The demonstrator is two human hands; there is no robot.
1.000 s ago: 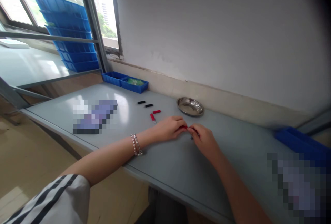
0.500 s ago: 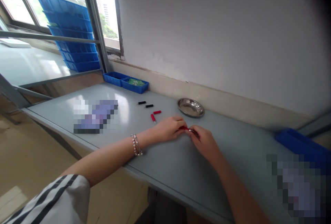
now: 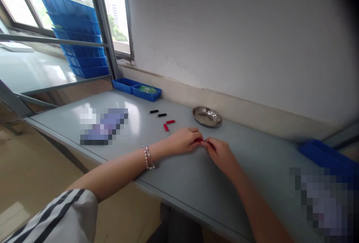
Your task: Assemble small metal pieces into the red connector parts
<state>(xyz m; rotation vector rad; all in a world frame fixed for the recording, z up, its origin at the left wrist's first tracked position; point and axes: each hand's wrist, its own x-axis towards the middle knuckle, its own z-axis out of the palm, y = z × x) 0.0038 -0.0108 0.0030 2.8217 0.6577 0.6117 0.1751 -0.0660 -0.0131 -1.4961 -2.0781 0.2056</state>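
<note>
My left hand (image 3: 182, 141) and my right hand (image 3: 220, 152) meet above the grey table (image 3: 190, 190), their fingertips pinching a small red part (image 3: 200, 140). The fingers hide most of it. Farther from me, near my left hand, lie two short red parts (image 3: 166, 128) (image 3: 170, 122), one with a metal tip. Two short black parts (image 3: 154, 111) (image 3: 162, 115) lie beyond them. A steel dish (image 3: 206, 116) sits just past my hands, not touching them.
Two small blue trays (image 3: 146, 92) stand against the wall at the table's far end. A blurred object (image 3: 103, 126) lies on the table to the left, and a blue crate (image 3: 325, 153) sits at right. Stacked blue crates (image 3: 74, 35) stand beyond the window frame.
My hands have drawn slightly closer together, and more of the red part is now covered by my fingers. The view has shifted only a little.
</note>
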